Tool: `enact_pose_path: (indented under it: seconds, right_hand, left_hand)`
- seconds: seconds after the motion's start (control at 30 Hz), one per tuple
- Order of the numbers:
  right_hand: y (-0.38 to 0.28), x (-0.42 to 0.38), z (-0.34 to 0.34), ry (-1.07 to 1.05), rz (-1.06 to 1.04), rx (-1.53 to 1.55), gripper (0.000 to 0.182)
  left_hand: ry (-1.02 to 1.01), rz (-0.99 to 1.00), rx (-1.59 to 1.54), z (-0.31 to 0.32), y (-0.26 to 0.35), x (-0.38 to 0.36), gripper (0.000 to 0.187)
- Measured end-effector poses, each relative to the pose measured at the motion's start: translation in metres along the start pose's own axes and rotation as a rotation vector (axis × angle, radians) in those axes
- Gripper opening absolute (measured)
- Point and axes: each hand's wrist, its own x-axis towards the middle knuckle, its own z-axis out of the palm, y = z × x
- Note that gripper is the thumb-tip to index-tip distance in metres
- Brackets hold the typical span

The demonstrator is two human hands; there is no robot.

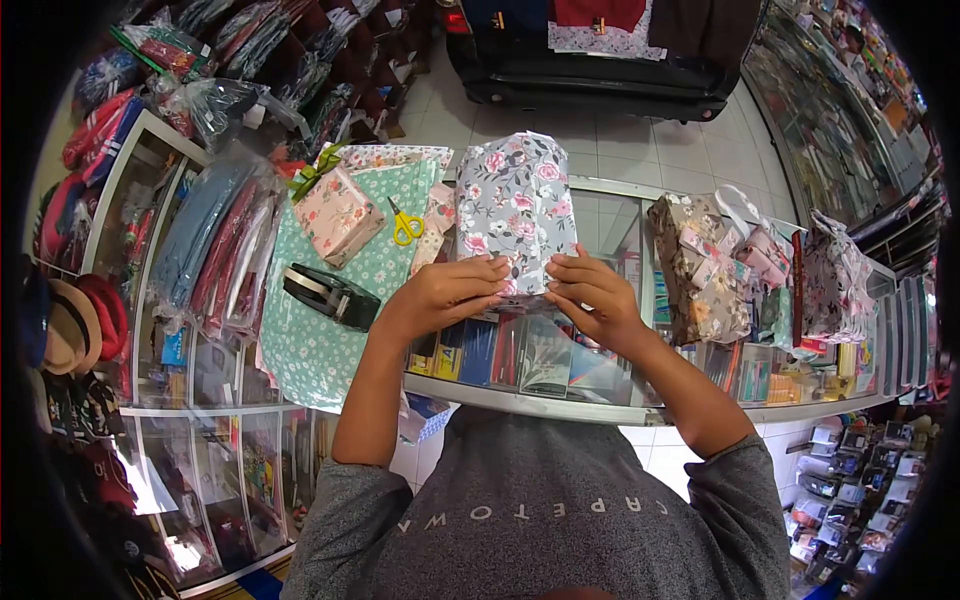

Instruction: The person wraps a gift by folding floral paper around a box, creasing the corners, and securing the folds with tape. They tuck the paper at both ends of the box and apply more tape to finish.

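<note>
A box wrapped in grey floral paper (515, 200) with pink roses lies on the glass counter in front of me. My left hand (455, 292) holds its near left corner, fingers closed along the top edge. At the near right corner my right hand (592, 290) grips the same edge, its thumb lower on the front side. The folded end under my hands is mostly hidden. Left of the box are yellow-handled scissors (406, 226), a black tape dispenser (328, 297) and a small pink floral box (338, 215), all on green daisy wrapping paper (310, 345).
On the right of the glass counter (520, 398) stand a brown floral gift bag (695, 265) and another floral bag (838, 280). Plastic-wrapped clothes (215, 240) hang at left. Beyond the counter is a dark vehicle-like object (590, 90) draped with cloths.
</note>
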Motion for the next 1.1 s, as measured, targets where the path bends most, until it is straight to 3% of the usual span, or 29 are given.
enact_pose_path:
  seconds: [0.27,0.33,0.37,0.47,0.57,0.73,0.93,1.0,1.03,1.1]
  right_hand:
    - [-0.007,0.009,0.003,-0.067,-0.092,-0.081,0.025]
    - [-0.029,0.025,-0.006,-0.197,-0.041,-0.213,0.043]
    - [-0.032,0.032,-0.009,-0.198,-0.046,-0.21,0.043]
    - [-0.024,0.049,-0.011,-0.389,-0.316,-0.374,0.07]
    - [-0.006,0.04,-0.005,-0.518,-0.306,-0.332,0.074]
    - [-0.015,0.04,0.0,-0.503,-0.307,-0.37,0.067]
    - [-0.028,0.042,0.012,-0.364,-0.177,-0.206,0.045]
    - [-0.032,0.042,0.014,-0.354,-0.079,-0.207,0.041]
    - [-0.032,0.041,0.016,-0.355,-0.079,-0.205,0.041]
    - [-0.03,0.039,0.019,-0.297,-0.069,-0.193,0.041]
  left_hand:
    - [-0.002,-0.017,-0.051,0.0,-0.005,-0.004,0.022]
    - [0.004,-0.005,-0.042,0.0,-0.006,-0.004,0.022]
    - [0.0,0.005,-0.038,0.0,-0.006,-0.004,0.022]
    - [-0.07,-0.108,-0.123,-0.006,-0.005,-0.006,0.023]
    - [0.025,-0.021,-0.086,-0.003,-0.01,-0.009,0.022]
    - [0.044,-0.016,-0.045,-0.001,-0.011,-0.015,0.023]
    - [0.12,-0.059,-0.055,0.006,-0.013,-0.027,0.031]
    - [0.388,-0.207,-0.021,0.017,0.002,-0.027,0.029]
    - [0.388,-0.209,-0.02,0.024,0.008,-0.028,0.029]
    - [0.894,-0.273,0.42,0.039,0.017,-0.028,0.034]
